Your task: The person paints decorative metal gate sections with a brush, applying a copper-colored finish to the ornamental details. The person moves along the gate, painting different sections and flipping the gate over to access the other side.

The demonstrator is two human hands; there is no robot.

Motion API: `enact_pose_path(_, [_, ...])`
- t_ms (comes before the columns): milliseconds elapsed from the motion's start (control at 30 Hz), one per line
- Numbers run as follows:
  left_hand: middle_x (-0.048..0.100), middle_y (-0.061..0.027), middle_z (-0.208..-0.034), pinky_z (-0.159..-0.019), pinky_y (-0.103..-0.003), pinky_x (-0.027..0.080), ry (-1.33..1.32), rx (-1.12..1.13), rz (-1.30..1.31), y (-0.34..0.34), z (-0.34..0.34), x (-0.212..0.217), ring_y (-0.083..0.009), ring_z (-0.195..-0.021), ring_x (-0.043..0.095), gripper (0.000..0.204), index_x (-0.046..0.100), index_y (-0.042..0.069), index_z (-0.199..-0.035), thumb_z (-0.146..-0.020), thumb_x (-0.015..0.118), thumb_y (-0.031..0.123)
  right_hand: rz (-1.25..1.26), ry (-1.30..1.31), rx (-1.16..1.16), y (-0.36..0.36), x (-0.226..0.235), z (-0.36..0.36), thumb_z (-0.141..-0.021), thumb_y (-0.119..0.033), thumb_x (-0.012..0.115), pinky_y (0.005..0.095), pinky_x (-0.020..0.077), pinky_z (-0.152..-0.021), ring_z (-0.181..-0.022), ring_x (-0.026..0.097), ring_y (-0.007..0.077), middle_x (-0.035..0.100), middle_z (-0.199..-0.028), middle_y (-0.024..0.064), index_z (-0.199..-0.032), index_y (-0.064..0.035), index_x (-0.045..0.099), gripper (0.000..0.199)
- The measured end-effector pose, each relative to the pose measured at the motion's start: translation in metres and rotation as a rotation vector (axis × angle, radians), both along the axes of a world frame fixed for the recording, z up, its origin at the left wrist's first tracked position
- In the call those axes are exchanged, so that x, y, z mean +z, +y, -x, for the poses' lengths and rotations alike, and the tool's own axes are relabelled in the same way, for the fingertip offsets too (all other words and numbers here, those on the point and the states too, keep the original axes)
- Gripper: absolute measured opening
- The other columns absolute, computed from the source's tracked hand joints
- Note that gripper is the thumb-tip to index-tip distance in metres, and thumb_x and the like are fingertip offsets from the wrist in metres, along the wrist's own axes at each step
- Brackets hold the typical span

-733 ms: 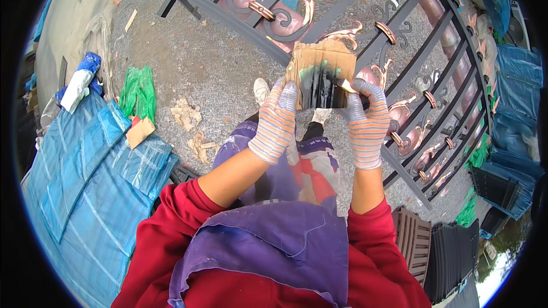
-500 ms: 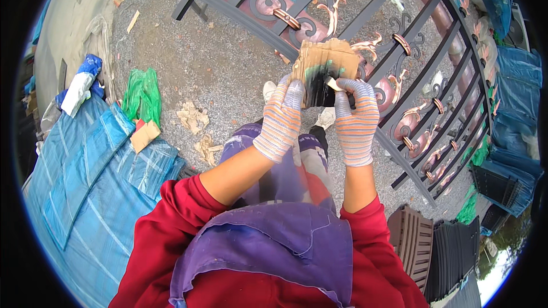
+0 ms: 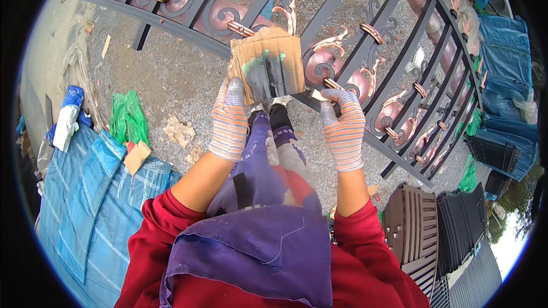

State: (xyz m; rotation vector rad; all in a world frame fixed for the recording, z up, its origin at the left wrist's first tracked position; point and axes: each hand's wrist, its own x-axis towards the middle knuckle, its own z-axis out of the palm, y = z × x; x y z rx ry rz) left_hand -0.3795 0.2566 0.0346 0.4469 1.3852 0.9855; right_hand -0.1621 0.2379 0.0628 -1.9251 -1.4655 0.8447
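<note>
A torn piece of brown cardboard [image 3: 242,60], smeared with black and some green paint, is held up in front of me. My left hand [image 3: 229,117], in a striped knit glove, grips its lower left edge. My right hand [image 3: 344,128], gloved alike, pinches a small pale-handled brush [image 3: 317,96] just right of the cardboard, apart from it. The brush's tip is hard to make out. Right beyond both hands lies a dark metal fence panel [image 3: 308,98] with scrolls and copper-coloured leaf ornaments [image 3: 334,40].
Blue-wrapped stacks [image 3: 103,211] lie on the left, with a green plastic bag [image 3: 127,117] and a cardboard scrap [image 3: 137,158] on them. Crumpled paper [image 3: 178,131] litters the gravelly ground. Brown slatted panels [image 3: 411,222] stand at lower right; blue-wrapped bundles [image 3: 505,74] line the far right.
The brush has come off the painted patch, and my right hand has moved away from the cardboard. The cardboard and my left hand have shifted left; the whole view has shifted too.
</note>
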Motion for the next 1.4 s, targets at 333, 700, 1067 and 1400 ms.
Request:
enact_pose_path(333, [0.061,-0.0103,-0.103,-0.075,-0.030,0.057,0.337,-0.113,-0.087,-0.002,-0.009,-0.039,-0.0170,-0.089,0.063,0.027,0.050,0.003,-0.118,-0.096,0.051,0.017,-0.087,-0.160,-0.080,0.046,-0.063,-0.091,-0.080,-0.005,0.063,0.0350,0.0474,-0.068,-0.073,0.058,0.0229,0.061,-0.086,0.0102,-0.094,-0.0062,0.065,0.015])
enact_pose_path(700, [0.062,-0.0093,-0.099,-0.072,-0.035,0.053,0.121,0.130,0.089,0.001,-0.037,-0.027,-0.0179,-0.083,0.062,0.025,0.056,0.003,-0.111,-0.097,0.048,0.022,-0.147,-0.271,0.138,0.099,-0.097,-0.083,-0.078,-0.008,0.061,0.0428,0.0449,-0.080,-0.087,0.059,0.0331,0.064,-0.088,0.0131,-0.091,-0.0098,0.065,0.014])
enact_pose_path(1067, [0.058,-0.0129,-0.117,-0.089,-0.055,0.051,-0.061,0.117,0.114,-0.012,-0.017,-0.041,-0.0291,-0.104,0.061,0.033,0.050,0.004,-0.123,-0.095,0.051,0.022,-0.139,-0.335,0.162,0.100,-0.096,-0.080,-0.077,-0.010,0.063,0.0427,0.0452,-0.080,-0.085,0.058,0.0332,0.063,-0.090,0.0117,-0.090,-0.0112,0.067,0.014])
enact_pose_path(1400, [0.061,-0.0121,-0.104,-0.078,-0.037,0.057,-0.022,0.242,0.193,0.011,-0.041,-0.007,-0.0215,-0.089,0.065,0.034,0.051,0.000,-0.118,-0.096,0.047,0.026,-0.147,-0.414,0.193,0.102,-0.099,-0.084,-0.076,-0.011,0.064,0.0431,0.0460,-0.077,-0.084,0.058,0.0330,0.063,-0.086,0.0116,-0.089,-0.0120,0.067,0.013])
